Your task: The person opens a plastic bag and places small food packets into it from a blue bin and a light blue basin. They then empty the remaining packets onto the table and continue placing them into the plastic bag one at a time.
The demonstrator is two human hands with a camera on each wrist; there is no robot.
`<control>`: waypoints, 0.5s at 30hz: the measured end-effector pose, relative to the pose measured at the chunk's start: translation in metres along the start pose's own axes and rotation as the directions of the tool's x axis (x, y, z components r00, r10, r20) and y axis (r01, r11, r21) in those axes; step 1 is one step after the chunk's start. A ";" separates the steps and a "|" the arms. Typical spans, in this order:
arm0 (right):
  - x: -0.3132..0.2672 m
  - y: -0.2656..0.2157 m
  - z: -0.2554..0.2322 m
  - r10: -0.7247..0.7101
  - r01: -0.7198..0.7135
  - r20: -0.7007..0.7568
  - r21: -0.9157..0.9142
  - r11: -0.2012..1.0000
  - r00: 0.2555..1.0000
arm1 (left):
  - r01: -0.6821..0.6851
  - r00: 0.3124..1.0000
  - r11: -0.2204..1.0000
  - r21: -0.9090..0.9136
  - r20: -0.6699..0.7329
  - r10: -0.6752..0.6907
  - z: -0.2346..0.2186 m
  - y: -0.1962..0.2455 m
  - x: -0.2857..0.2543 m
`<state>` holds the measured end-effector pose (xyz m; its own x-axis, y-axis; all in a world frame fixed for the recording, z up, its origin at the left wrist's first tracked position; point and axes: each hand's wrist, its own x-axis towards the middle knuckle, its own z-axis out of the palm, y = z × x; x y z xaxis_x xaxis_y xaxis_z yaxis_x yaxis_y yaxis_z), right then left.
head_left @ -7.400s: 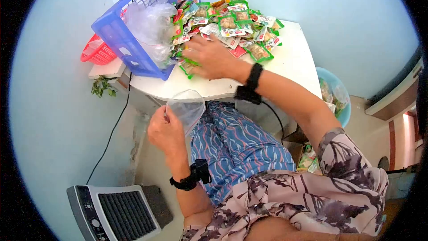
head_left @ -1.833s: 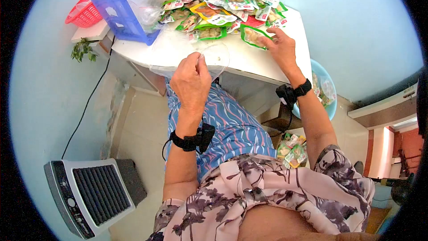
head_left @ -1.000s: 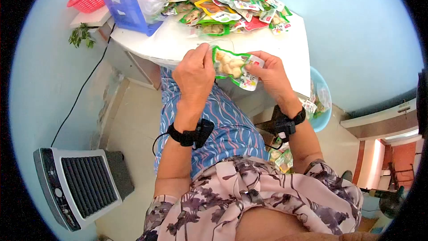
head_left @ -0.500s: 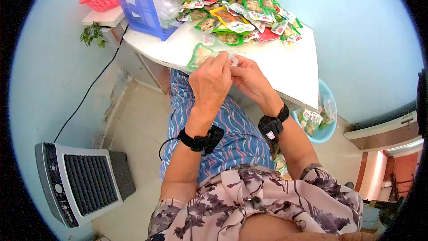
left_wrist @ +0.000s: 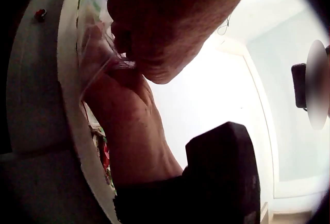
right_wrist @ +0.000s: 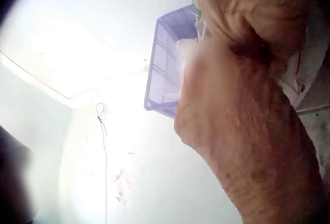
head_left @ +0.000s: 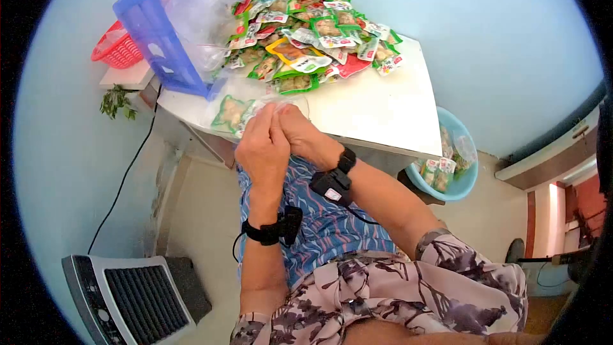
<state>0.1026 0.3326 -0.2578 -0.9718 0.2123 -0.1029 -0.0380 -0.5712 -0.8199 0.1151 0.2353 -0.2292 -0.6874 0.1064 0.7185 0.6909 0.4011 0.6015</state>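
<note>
Both hands meet over the table's near edge in the head view. My left hand (head_left: 263, 144) pinches the gathered plastic near the mouth of a clear plastic bag (left_wrist: 95, 41). My right hand (head_left: 308, 135) is pressed close against it, its fingertips curled in at the same spot. Inside the bag, to the left of the hands, shows a green-edged snack packet (head_left: 231, 113) with pale pieces in it. The left wrist view shows thin plastic stretched around the fingers of the right hand (left_wrist: 129, 121). In the right wrist view the hands overlap and hide most of the fingertips.
A heap of snack packets (head_left: 313, 32) covers the back of the white table (head_left: 383, 112). On its left, a blue crate (head_left: 167, 57) lies tipped with clear bags (head_left: 201, 22) spilling out. A light-blue tub (head_left: 469, 182) with packets stands on the right, a red basket (head_left: 118, 50) at far left.
My right hand has brought a packet from the table to the left hand's bag; it now lies inside. Both hands have come together and shifted left with the bag.
</note>
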 end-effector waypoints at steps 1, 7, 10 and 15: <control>-0.011 -0.012 0.017 -0.038 0.030 -0.054 -0.133 0.991 0.998 | 0.020 1.000 1.000 -0.018 0.015 -0.020 -0.003 0.002 0.001; 0.004 0.004 0.014 -0.117 0.057 -0.171 -0.323 0.945 0.978 | -0.014 0.999 0.999 -0.040 -0.044 0.013 -0.003 -0.004 0.005; 0.020 0.024 -0.008 -0.298 0.172 -0.120 -0.594 0.786 0.947 | 0.007 0.999 0.999 -0.048 -0.032 -0.009 -0.006 -0.002 0.003; 0.002 0.011 -0.018 -0.307 0.216 0.002 -0.715 0.665 0.952 | 0.063 0.998 0.998 -0.025 0.018 -0.062 -0.009 -0.001 0.002</control>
<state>0.1045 0.3409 -0.2766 -0.9137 0.3758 0.1547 -0.0685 0.2327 -0.9701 0.1153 0.2273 -0.2251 -0.7329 0.0976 0.6733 0.6519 0.3841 0.6538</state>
